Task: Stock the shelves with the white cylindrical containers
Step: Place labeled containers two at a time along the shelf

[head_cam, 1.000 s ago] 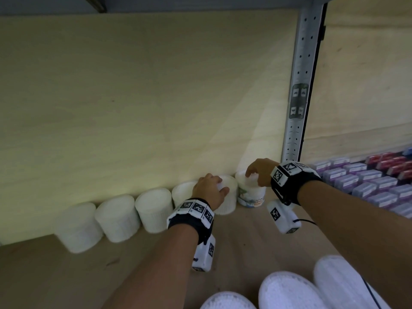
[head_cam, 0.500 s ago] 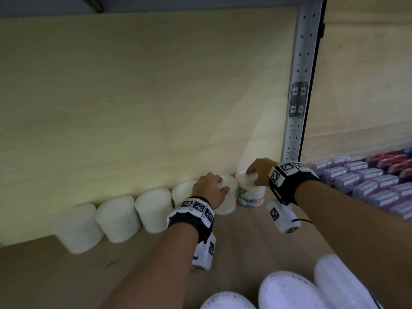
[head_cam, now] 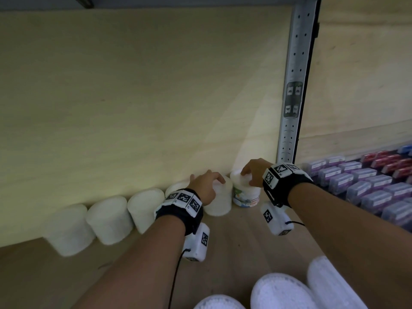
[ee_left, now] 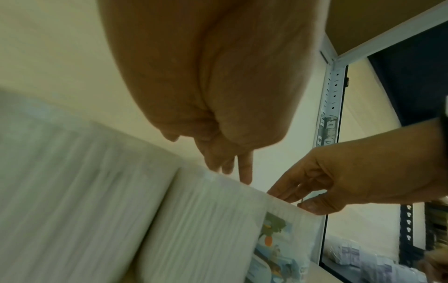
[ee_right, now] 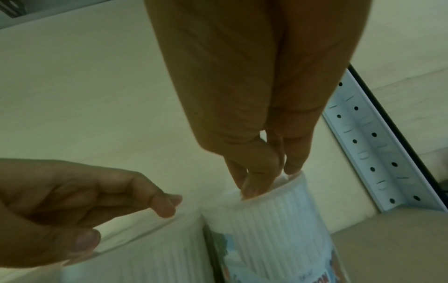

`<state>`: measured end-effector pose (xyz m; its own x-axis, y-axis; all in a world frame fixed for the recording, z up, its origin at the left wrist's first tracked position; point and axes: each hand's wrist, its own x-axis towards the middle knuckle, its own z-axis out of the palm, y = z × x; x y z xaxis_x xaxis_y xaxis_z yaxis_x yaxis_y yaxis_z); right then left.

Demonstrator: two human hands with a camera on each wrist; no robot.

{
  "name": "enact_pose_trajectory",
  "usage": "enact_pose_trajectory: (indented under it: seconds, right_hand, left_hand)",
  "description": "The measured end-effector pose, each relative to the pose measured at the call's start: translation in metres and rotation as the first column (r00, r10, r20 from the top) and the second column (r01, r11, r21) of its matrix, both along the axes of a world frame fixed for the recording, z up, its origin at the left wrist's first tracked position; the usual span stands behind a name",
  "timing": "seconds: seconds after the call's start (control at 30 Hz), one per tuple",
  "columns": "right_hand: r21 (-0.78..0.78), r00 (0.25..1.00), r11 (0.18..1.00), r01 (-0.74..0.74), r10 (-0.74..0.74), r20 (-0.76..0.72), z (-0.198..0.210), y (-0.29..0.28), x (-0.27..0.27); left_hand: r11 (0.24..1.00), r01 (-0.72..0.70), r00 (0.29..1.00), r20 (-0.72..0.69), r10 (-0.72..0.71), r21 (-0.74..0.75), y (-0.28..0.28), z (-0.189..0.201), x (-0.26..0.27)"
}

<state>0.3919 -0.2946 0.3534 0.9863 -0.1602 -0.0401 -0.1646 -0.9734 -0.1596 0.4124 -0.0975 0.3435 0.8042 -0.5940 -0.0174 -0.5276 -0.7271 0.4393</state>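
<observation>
Both hands were on the back row of the shelf point(head_cam: 245, 246): the left hand point(head_cam: 204, 188) gripped a plain white container point(head_cam: 219, 200) from above, and the right hand point(head_cam: 254, 172) pinched the lid of the labelled container point(head_cam: 246, 195) touching it, by the metal upright point(head_cam: 294, 81).

Only a colourful label on the white tub point(head_cam: 246, 196) under the right hand at about 1 o'clock carries print; its letters are too blurred to read
</observation>
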Motion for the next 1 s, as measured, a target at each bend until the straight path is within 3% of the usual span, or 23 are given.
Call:
enact_pose_trajectory:
  seconds: [0.1,0.17,0.3,0.53,0.77,0.9,1.0]
  right_hand:
    - [-0.006,1.0,1.0,-0.01,0.01,0.005,0.001,0.001,-0.001]
    - [-0.008,1.0,1.0,-0.013,0.013,0.0,0.002,0.001,-0.001]
    - [-0.008,1.0,1.0,-0.022,0.022,-0.02,0.004,0.001,-0.001]
    - [-0.013,0.999,1.0,-0.019,0.018,-0.03,0.005,0.003,-0.001]
    - [-0.02,1.0,1.0,-0.009,0.009,-0.025,0.004,0.003,-0.002]
    - [-0.019,1.0,1.0,-0.015,0.015,-0.024,0.004,0.003,-0.002]
    - [-0.013,1.0,1.0,-0.018,0.018,-0.025,0.004,0.003,-0.002]
  left_hand:
    - [0.984,-0.096,0.988,0.109,0.113,-0.147,-0.004,-0.005,-0.001]
    - [0.979,-0.16,0.961,0.208,0.183,-0.124,-0.007,-0.01,-0.002]
    - [0.981,-0.192,0.946,0.265,0.186,-0.003,-0.014,-0.016,-0.002]
    - [0.99,-0.117,0.983,0.152,0.105,0.073,-0.014,-0.005,0.0]
    - [1.0,-0.025,0.998,0.053,0.026,-0.012,-0.009,-0.006,-0.001]
    - [0.976,-0.114,0.953,0.257,0.16,-0.183,-0.012,-0.014,-0.005]
    - [0.98,-0.167,0.93,0.312,0.193,-0.107,-0.016,-0.02,-0.005]
